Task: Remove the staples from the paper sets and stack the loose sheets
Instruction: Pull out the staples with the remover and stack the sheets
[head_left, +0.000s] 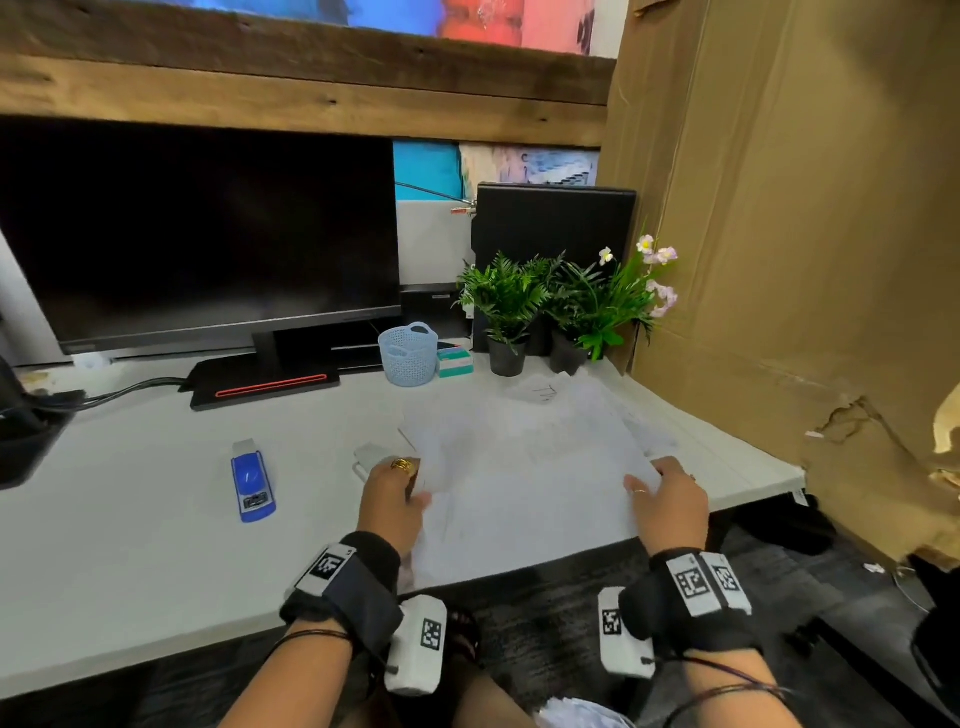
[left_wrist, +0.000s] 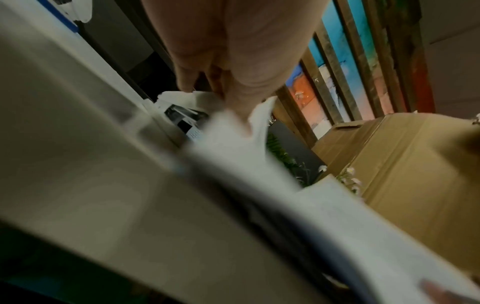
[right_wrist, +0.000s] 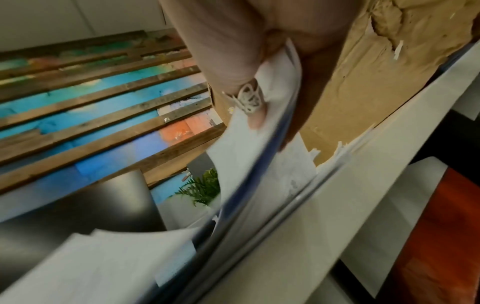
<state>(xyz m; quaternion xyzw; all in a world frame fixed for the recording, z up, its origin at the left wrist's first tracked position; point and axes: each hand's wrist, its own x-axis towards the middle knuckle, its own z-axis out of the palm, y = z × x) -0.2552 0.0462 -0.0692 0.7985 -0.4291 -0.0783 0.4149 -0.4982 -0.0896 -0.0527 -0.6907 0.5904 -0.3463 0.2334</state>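
A sheaf of papers (head_left: 524, 467) is held at both sides over the near edge of the bench (head_left: 156, 519). Its left edge is pinched by the left hand (head_left: 395, 499), whose fingers are curled round the sheets, and its right corner is clamped between thumb and fingers of the right hand (head_left: 670, 504); in the right wrist view several layers are seen fanned in that grip. The two-sided hold probably serves to square the sheets or lift them as one bundle; whether staples remain cannot be told. More paper (head_left: 540, 392) lies beyond, near two potted plants (head_left: 550, 306). One blue stapler (head_left: 253, 486) lies well left of the hands, apparently parked within reach. One small basket (head_left: 408, 354) stands by one monitor (head_left: 197, 234), and one cardboard sheet (head_left: 805, 208) walls the right side.
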